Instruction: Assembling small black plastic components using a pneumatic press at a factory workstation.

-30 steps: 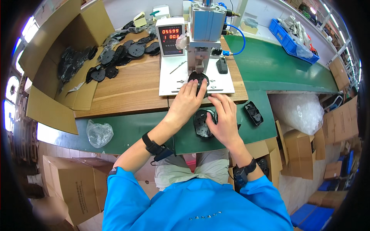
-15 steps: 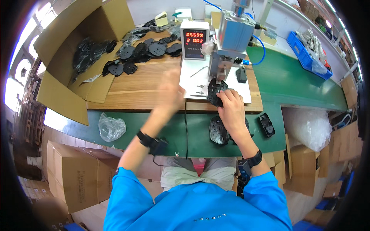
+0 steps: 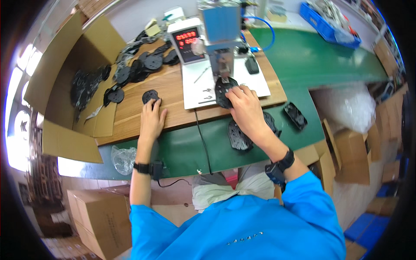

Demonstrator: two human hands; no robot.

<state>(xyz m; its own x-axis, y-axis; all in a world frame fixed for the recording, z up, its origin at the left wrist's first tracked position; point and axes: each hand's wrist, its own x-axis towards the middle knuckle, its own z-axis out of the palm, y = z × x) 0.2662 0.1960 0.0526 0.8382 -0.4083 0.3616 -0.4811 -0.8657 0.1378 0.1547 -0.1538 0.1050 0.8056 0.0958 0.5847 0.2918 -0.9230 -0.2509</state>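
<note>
Nearest us: our blue sleeves fill the bottom of the frame, a dark band on each wrist.
Green strip: a green belt [image 3: 182,149] crosses mid-frame; two flat black parts [image 3: 237,138] lie on it just under our right forearm, and another black part [image 3: 295,115] sits to the right.
Left hand: our left hand [image 3: 152,118] rests left of centre on the wooden table [image 3: 171,93], fingertips touching a round black disc [image 3: 150,95]; we cannot tell whether it grips the disc or only presses on it.
Right hand: our right hand [image 3: 245,104] is curled over a black disc-shaped part [image 3: 223,89], grasping it on the white base plate [image 3: 197,86].
Machine: the blue-and-grey press [image 3: 221,30] stands right above that part, a red-digit counter [image 3: 186,41] beside it.
Far left: a heap of black discs [image 3: 138,65] lies on the table, and an open cardboard box [image 3: 82,82] holds more.
</note>
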